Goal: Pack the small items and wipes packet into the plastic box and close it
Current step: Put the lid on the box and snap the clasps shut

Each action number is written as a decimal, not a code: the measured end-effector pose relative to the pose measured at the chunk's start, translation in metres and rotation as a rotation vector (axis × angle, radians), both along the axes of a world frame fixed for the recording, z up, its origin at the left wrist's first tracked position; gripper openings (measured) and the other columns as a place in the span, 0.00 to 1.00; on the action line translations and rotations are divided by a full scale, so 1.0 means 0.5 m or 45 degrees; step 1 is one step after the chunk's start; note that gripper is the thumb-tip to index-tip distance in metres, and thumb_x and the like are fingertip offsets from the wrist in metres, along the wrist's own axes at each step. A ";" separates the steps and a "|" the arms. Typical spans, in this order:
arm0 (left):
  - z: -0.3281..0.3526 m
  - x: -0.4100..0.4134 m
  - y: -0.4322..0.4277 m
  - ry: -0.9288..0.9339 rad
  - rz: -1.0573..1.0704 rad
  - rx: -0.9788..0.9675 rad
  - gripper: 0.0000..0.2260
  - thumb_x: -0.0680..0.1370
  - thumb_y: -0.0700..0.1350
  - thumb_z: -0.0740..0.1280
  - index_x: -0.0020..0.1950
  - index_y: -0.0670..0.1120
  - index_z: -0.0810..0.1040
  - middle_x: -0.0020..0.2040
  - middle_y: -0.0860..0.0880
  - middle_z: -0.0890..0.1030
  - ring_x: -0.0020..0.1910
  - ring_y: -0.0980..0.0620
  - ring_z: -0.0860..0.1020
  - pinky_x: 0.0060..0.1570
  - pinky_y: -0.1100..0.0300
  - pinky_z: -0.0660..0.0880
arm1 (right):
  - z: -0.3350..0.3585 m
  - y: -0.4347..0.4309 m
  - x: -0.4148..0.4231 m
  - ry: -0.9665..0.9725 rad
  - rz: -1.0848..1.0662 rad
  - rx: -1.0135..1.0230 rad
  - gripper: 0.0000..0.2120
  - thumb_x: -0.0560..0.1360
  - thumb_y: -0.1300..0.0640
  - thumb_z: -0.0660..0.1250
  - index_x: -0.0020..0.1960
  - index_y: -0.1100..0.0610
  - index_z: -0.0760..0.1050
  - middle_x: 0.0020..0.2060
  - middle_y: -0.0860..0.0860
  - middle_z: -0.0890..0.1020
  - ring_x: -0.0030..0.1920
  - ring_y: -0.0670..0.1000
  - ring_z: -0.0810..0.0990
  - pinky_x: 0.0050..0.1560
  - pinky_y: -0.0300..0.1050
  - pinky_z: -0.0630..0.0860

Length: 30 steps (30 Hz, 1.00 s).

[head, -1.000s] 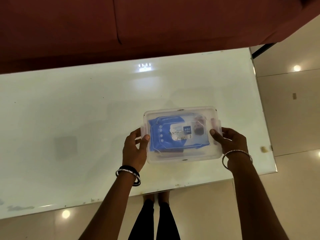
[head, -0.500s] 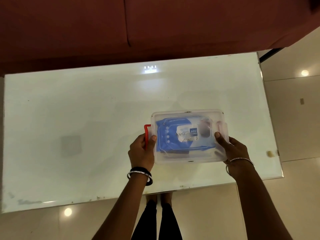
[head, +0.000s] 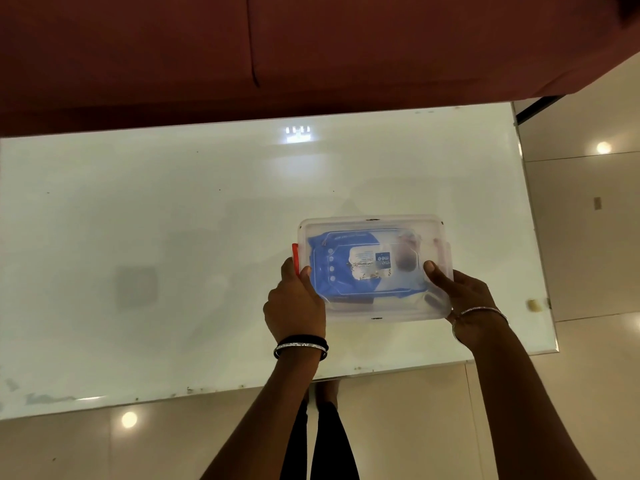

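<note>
Red latch (head: pixel 295 258) now out at the left hand (head: pixel 294 303), both hands, right hand (head: pixel 460 292) too, clamped on lidded plastic box (head: pixel 374 268).

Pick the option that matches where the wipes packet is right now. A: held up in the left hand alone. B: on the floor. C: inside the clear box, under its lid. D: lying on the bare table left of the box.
C: the blue wipes packet shows through the lid of the plastic box, which both hands grip at its ends.

Table (head: pixel 173 237): white, glossy, rectangular; ceiling lights are reflected in it. Near edge is chipped and scuffed. One clear plastic box (head: pixel 375 313), lidded, is seen on it toward the right near corner.
</note>
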State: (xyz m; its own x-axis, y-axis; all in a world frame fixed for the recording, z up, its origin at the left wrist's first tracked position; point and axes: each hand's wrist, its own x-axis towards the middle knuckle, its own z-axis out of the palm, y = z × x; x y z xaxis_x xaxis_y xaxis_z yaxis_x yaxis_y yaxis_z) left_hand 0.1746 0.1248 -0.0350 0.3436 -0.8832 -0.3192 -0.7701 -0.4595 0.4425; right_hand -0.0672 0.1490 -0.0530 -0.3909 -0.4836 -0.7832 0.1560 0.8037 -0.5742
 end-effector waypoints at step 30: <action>-0.010 0.075 -0.007 0.457 0.040 -0.161 0.17 0.77 0.50 0.67 0.64 0.46 0.79 0.39 0.46 0.86 0.34 0.48 0.82 0.38 0.55 0.79 | 0.015 0.002 0.095 0.901 0.025 -0.207 0.20 0.75 0.50 0.72 0.66 0.51 0.79 0.55 0.54 0.86 0.54 0.57 0.85 0.53 0.36 0.69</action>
State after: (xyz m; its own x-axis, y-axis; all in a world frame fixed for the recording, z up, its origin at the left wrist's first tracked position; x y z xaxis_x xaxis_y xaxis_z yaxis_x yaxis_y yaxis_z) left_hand 0.2121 0.1212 -0.0399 0.2573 -0.9140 -0.3136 -0.5422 -0.4052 0.7361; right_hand -0.0200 0.1499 -0.0456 -0.7673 -0.5847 -0.2634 -0.3108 0.6984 -0.6447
